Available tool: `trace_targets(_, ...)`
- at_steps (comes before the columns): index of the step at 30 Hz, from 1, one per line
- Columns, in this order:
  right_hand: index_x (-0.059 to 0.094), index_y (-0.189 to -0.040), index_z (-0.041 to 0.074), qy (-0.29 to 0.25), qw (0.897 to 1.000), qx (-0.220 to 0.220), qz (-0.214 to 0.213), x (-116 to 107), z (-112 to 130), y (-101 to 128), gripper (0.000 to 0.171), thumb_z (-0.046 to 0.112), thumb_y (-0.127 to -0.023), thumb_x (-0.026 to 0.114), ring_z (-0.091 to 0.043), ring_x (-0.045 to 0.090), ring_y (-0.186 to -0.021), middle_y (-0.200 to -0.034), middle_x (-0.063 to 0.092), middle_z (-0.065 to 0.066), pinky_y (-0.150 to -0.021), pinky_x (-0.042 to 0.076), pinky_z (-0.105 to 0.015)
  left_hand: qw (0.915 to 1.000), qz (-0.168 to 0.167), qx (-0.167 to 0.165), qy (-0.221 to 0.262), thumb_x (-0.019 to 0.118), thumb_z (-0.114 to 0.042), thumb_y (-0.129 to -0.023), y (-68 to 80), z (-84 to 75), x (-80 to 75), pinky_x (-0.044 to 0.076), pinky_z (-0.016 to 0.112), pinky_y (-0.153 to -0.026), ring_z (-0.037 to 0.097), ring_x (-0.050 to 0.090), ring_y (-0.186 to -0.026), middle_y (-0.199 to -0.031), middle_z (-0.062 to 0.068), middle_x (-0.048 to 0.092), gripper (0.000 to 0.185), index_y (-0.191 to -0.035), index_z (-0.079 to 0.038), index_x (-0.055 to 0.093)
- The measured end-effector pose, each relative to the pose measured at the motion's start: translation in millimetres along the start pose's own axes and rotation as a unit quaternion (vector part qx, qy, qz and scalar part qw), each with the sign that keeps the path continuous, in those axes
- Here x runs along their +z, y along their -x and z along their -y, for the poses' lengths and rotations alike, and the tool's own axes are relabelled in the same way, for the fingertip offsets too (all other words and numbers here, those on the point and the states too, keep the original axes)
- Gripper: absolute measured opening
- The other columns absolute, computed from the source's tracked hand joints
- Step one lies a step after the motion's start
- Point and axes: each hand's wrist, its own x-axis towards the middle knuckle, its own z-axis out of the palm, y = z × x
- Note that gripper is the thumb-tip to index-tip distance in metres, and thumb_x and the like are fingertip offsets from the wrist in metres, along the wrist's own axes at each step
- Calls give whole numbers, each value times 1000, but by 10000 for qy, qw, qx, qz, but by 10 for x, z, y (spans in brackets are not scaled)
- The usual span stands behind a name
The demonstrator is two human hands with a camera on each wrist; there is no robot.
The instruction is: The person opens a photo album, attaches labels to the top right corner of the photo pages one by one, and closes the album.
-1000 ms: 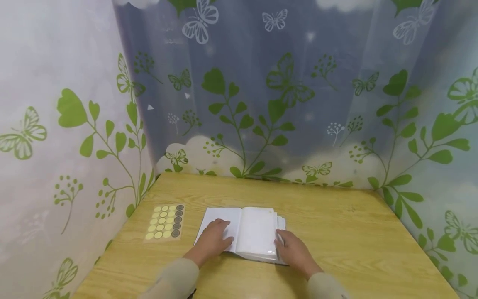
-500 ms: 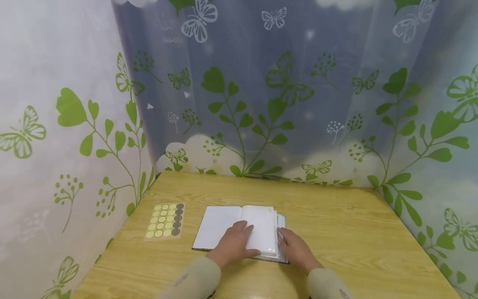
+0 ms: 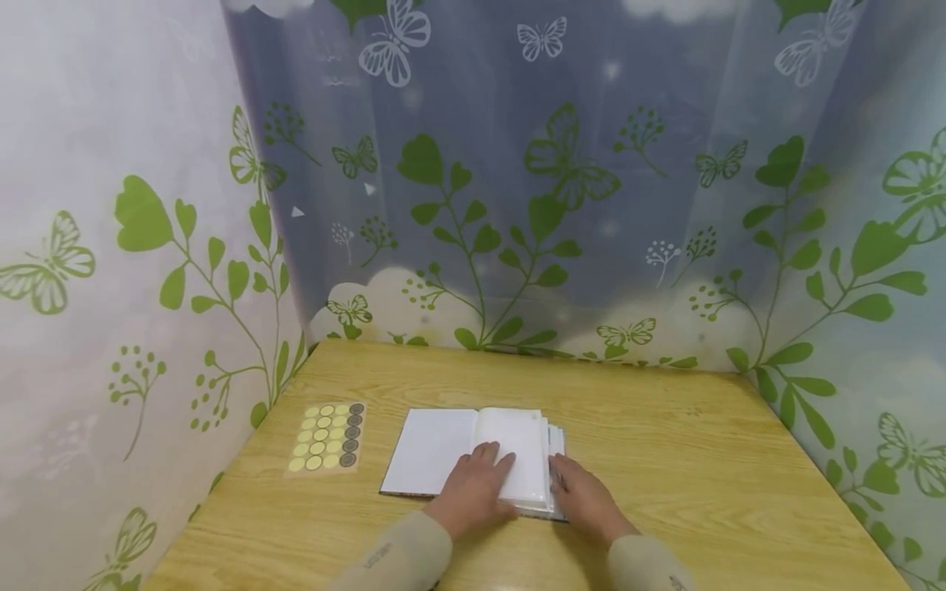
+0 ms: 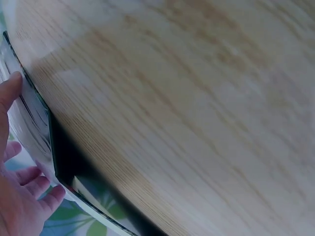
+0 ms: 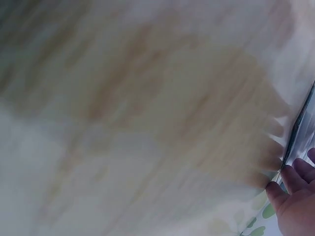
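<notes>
Wood-grain laminate table [image 3: 665, 460], yellowish, smooth, faint streaks running across. We scan left to right.

Far left on the table: sticker sheet [image 3: 326, 438], rectangular, flat, a grid of round dots. Most dots are pale yellow; the right-hand column is dark grey. It sits apart from the book, near the left wall.

Next: book [image 3: 436, 447], open, lying flat near the front-centre of the table. Left page is blank white, matte, and bare. Dark cover edge shows along the near side. The right half is a thicker block of pages; its edges fan out in steps on the right. The top right page looks glossy.

Our left hand [image 3: 476, 491] lies palm-down on the lower part of the right page, fingers extended and relaxed, pressing flat, not curled round anything. The left wrist view shows fingertips [image 4: 12, 86] against a dark book edge, with the table grain beyond.

Our right hand [image 3: 584, 495] is at the right edge of the page block, fingers touching the fanned edges. We cannot tell whether it is pinching pages or only resting there. The right wrist view is heavily blurred: only fingertips [image 5: 294, 177] near a thin dark edge.

Beige sleeves [image 3: 392, 558] cover both forearms.

Backdrop: curtain [image 3: 562, 180], thin printed fabric with green leaves and butterflies, hanging in soft folds on three sides.
</notes>
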Motion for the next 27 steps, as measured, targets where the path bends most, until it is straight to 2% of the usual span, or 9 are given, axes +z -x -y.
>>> trace_targets(5, 48, -141, -7, 203, 9997, 52, 121, 17, -6, -16, 45, 9, -99, 55, -44, 37, -138, -148, 43, -26, -113, 28, -56, 9999, -66, 71, 104, 77, -54, -80, 11, 38, 4, 46, 43, -102, 31, 46, -131, -140, 18, 50, 77, -138, -7, 55)
trace_targets(14, 49, -140, -8, 210, 9997, 20, 87, 10, 19, -5, 44, 9, -99, 55, -44, 39, -137, -147, 44, -26, -112, 30, -57, 9993, -19, 107, 364, 73, -50, -86, 42, 81, -31, 44, 40, -105, 32, 46, -132, -141, 19, 50, 72, -138, -3, 55)
trace_targets(27, 52, -137, -7, 257, 9994, -190, -114, 39, 14, -5, 44, 13, -99, 57, -46, 42, -133, -143, 47, -29, -110, 32, -58, 9991, -280, 244, 194, 65, -46, -94, 88, 127, -58, 46, 35, -103, 27, 53, -126, -135, 16, 56, 59, -133, -3, 58)
